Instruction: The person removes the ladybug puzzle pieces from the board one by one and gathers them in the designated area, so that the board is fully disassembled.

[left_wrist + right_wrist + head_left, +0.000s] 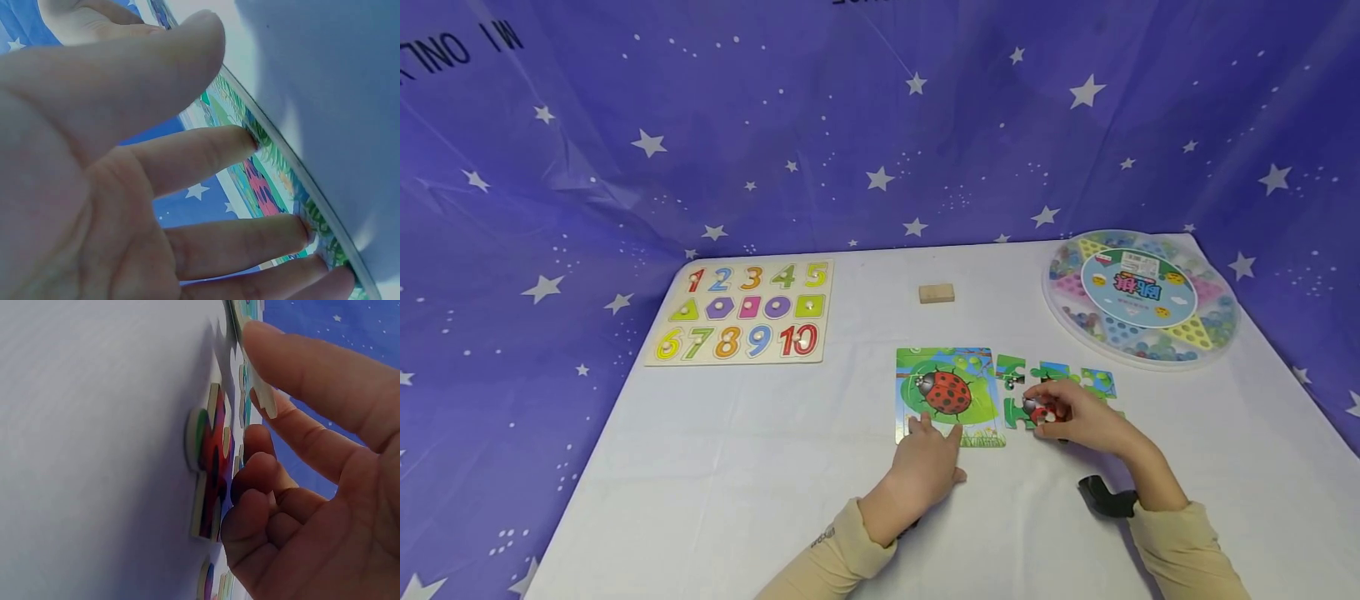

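The square ladybug picture board [947,392] lies flat at the middle of the white table. My left hand [925,462] rests on its near edge, and the left wrist view shows the fingertips [247,137] touching the printed grass border, fingers extended. To the right, my right hand [1078,417] pinches a jigsaw piece [265,400] between thumb and index finger, with the other fingers curled. A red and black ladybug piece [215,462] lies on the table beside that hand. Several more jigsaw pieces [1011,372] sit in rows along the board's right side, partly hidden by the hand.
A wooden number and shape peg puzzle [737,315] lies at the back left. A small wooden block [936,293] is at the back middle. The round marble board game [1138,292] stands at the back right. A black curved device [1105,497] is at the right wrist.
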Motion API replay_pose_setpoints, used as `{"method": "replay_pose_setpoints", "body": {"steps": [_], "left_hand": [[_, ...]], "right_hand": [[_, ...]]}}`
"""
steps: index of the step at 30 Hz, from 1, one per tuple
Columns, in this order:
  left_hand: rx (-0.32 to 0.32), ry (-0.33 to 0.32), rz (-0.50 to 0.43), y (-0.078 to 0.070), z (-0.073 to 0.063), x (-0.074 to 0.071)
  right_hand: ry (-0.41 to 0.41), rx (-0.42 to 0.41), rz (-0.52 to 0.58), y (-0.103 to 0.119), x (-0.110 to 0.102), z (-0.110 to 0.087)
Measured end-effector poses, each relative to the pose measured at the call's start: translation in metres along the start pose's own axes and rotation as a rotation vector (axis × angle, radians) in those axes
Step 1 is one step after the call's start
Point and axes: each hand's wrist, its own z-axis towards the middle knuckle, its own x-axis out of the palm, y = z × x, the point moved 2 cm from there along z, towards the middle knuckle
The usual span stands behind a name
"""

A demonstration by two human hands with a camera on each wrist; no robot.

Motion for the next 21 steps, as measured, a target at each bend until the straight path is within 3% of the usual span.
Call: {"method": "replay_pose_setpoints", "body": {"steps": [5, 12, 21], "left_hand": [[0.002, 0.000, -0.011, 0.0011, -0.0003, -0.0019], [-0.068, 0.046, -0.052, 0.0035, -0.0016, -0.0052], [-0.084, 0.068, -0.104, 0.0088, 0.0000, -0.0061]], "right_hand": [[0.016, -0.020, -0.007, 0.0027, 0.0015, 0.0025], [0.037, -0.011, -0.003, 0.0045, 0.0035, 0.0047], [0.049, 0.005, -0.057, 0.0049, 0.0059, 0.0086]]}}
